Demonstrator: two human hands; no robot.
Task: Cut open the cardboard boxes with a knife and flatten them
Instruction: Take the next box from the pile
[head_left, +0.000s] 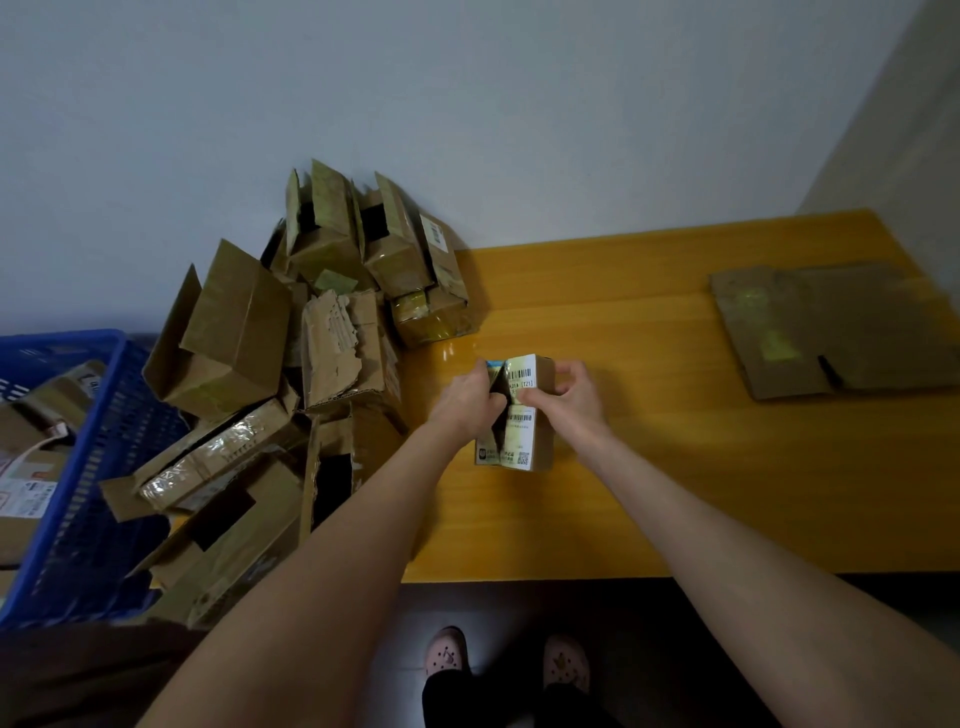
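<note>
While on the desk (675, 493), held at split top: labelled box (522, 423), left grip (467, 400) and right grip (571, 397) curled round it; box heap (291, 364) just left, flattened cardboard (831, 327) well right.

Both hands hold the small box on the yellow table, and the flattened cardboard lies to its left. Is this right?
No. The head view shows the flattened cardboard on its right. The left hand and right hand do hold the small box on the yellow table.

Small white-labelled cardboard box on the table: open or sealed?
Open: the cardboard box shows a dark gap between left hand and right hand.
</note>
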